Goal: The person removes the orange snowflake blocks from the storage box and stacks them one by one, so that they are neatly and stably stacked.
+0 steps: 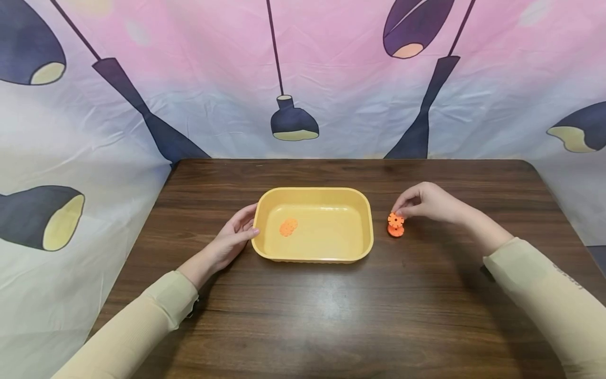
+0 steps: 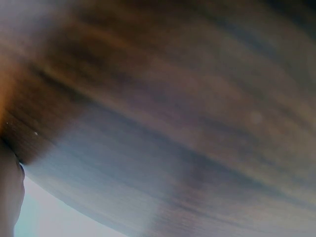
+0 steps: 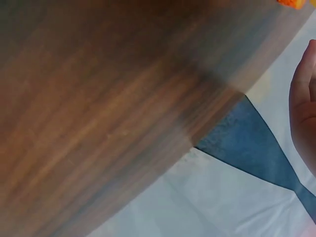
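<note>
A yellow plastic basin (image 1: 326, 251) stands on the table. My left hand (image 1: 232, 238) holds its left wall, the thumb at the rim and the fingers along the outside. Inside the basin, toward its left, lie orange notched discs (image 1: 288, 227) that overlap; their exact number is hard to tell. To the right of the basin, my right hand (image 1: 428, 202) pinches an orange notched disc (image 1: 395, 220) between thumb and fingers. Just below that one is another orange disc (image 1: 395, 231); whether the two are joined cannot be told. The right wrist view catches orange plastic (image 3: 291, 2) at its top corner.
Dark brown wood makes up the tabletop (image 1: 303, 326). Behind it hangs a cloth (image 1: 227, 126) printed with lamps, reaching the table's back edge. Blurred table surface (image 2: 173, 123) fills most of the left wrist view.
</note>
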Demonstrator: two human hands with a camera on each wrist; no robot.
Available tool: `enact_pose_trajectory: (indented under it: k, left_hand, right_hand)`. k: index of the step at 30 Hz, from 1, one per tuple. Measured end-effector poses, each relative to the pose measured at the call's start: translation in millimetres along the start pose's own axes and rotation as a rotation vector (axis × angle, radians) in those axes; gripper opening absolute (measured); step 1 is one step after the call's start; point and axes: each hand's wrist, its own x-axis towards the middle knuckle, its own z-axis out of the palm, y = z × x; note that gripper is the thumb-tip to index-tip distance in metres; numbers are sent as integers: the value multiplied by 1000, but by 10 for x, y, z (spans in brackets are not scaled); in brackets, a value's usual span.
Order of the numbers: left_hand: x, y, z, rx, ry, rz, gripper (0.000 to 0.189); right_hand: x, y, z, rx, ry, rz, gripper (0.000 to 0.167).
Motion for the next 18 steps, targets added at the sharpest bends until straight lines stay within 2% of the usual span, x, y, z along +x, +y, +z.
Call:
enact_pose_trajectory:
  k: [7, 18]
  left_hand:
    - [-1, 0, 1, 2, 2, -4, 74]
    - [-1, -6, -10, 7, 0, -4, 75]
  right_hand:
    - [-5, 78, 77, 37, -21, -10, 7]
    - [1, 116, 112, 60, -48, 25, 8]
